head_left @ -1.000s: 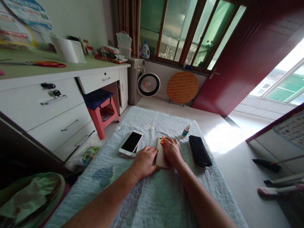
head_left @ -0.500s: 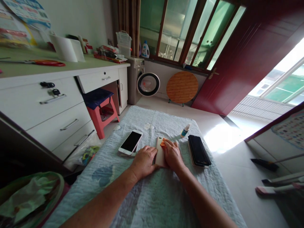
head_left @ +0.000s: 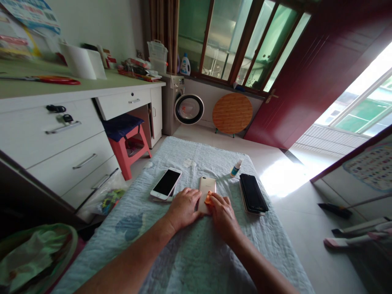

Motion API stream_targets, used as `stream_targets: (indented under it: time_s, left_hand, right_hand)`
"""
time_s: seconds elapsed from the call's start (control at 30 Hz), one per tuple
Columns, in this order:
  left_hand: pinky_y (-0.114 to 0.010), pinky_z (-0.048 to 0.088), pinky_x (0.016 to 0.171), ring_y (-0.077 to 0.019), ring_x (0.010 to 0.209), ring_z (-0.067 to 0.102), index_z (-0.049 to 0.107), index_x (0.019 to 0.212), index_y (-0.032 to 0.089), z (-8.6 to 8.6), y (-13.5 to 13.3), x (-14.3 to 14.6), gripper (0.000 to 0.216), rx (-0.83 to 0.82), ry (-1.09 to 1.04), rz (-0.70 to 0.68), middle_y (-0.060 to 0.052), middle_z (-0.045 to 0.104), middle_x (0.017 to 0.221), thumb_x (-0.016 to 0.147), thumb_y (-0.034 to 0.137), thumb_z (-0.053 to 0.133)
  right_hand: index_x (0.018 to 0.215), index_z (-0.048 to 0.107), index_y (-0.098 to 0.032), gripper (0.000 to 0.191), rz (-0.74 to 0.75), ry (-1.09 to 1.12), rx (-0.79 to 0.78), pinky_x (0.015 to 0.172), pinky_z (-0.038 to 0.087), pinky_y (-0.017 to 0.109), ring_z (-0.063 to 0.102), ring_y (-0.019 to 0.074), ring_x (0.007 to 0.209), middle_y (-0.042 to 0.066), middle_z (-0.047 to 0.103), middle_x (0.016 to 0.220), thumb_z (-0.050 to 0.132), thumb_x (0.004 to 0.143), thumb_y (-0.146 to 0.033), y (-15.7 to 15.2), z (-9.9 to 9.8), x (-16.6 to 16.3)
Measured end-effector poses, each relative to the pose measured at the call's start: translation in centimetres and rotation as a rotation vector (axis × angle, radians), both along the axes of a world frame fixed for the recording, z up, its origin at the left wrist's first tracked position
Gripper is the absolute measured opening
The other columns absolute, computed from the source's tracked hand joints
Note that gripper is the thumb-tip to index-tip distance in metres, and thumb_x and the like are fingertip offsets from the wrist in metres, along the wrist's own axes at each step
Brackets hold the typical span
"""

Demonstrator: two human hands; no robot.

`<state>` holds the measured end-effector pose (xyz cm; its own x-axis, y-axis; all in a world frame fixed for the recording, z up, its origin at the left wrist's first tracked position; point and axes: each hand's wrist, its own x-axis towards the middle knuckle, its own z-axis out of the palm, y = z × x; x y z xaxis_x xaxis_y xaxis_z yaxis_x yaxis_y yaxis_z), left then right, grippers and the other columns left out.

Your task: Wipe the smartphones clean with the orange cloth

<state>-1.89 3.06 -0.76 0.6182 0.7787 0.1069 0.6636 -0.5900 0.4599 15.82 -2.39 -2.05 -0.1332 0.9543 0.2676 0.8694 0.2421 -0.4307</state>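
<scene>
A gold phone [head_left: 208, 184] lies back side up on the quilted light-blue cover [head_left: 199, 257]. Along its left edge, my left hand [head_left: 184, 207] grips it and holds it against the cover. My right hand [head_left: 225, 216] pinches a small orange cloth [head_left: 208, 198] and presses it on the middle of the phone's back. To the left rests a white phone [head_left: 167, 183] with a dark screen, on top of another flat item mostly hidden beneath it. At the right lies a black phone [head_left: 253, 192], stacked on something lighter. Behind it stands a small spray bottle [head_left: 236, 168].
White drawers [head_left: 64, 143] under a desktop run along the left, with a red stool [head_left: 128, 151] beside them. A bin [head_left: 39, 257] stands at lower left. Farther back are a washing machine [head_left: 171, 102] with its door open, a round wooden tabletop [head_left: 232, 113] and a red door [head_left: 294, 81].
My right hand has slid the orange cloth down the phone's back, from near the camera end to the middle. The left hand stays at the phone's edge. The view has shifted slightly.
</scene>
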Motion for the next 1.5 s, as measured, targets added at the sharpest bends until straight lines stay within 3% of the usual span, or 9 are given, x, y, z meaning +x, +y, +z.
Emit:
stream_targets:
  time_s: [0.4,0.67,0.93,1.1,1.23,1.5]
  left_hand:
    - [-0.040,0.044,0.096,-0.0301,0.109,0.054,0.059,0.112,0.020,0.0,-0.1,-0.1,0.045,0.024,-0.009,0.000,-0.009,0.063,0.113,0.076,0.045,0.071]
    - [-0.041,0.043,0.099,-0.0307,0.112,0.053,0.058,0.112,0.021,0.0,-0.1,-0.1,0.045,0.026,0.005,0.001,-0.009,0.063,0.117,0.075,0.042,0.073]
    - [-0.042,0.044,0.097,-0.0313,0.108,0.055,0.060,0.113,0.020,-0.1,-0.1,-0.1,0.045,0.031,-0.005,-0.005,-0.010,0.064,0.114,0.080,0.050,0.066]
    - [-0.043,0.044,0.096,-0.0311,0.107,0.055,0.061,0.116,0.021,-0.1,-0.1,0.0,0.049,0.015,-0.010,0.001,-0.009,0.064,0.114,0.080,0.054,0.068]
    - [-0.044,0.043,0.097,-0.0314,0.107,0.054,0.061,0.116,0.020,0.0,-0.1,0.1,0.053,0.004,0.000,0.012,-0.009,0.065,0.114,0.079,0.057,0.068]
    - [-0.043,0.043,0.098,-0.0314,0.109,0.054,0.059,0.120,0.020,0.2,-0.2,0.0,0.053,0.003,0.002,0.011,-0.010,0.064,0.115,0.078,0.051,0.069]
  right_hand:
    - [0.107,0.069,-0.020,0.030,-0.078,-0.040,0.066,0.087,0.040,0.032,0.052,0.0209,0.098,0.007,0.065,0.114,0.045,0.093,-0.011,6.0,-0.9,0.6]
    - [0.107,0.071,-0.020,0.028,-0.165,-0.053,0.040,0.080,0.040,0.030,0.053,0.0210,0.091,0.010,0.061,0.105,0.046,0.095,-0.019,8.7,-1.1,0.7]
    - [0.106,0.070,-0.023,0.029,-0.212,-0.123,-0.027,0.080,0.037,0.029,0.050,0.0211,0.091,0.007,0.064,0.105,0.046,0.091,-0.015,9.7,-0.9,-0.9]
    - [0.097,0.070,-0.024,0.024,-0.101,-0.111,-0.058,0.085,0.034,0.029,0.049,0.0202,0.095,0.005,0.064,0.108,0.047,0.093,-0.019,10.0,-0.9,-2.6]
    - [0.102,0.070,-0.026,0.025,-0.007,-0.123,-0.054,0.088,0.033,0.030,0.047,0.0200,0.100,0.002,0.064,0.115,0.047,0.094,-0.020,10.1,-1.3,-2.7]
    - [0.107,0.069,-0.027,0.026,-0.038,-0.154,-0.002,0.088,0.033,0.030,0.048,0.0198,0.100,0.002,0.064,0.118,0.046,0.095,-0.020,9.4,-0.9,-2.2]
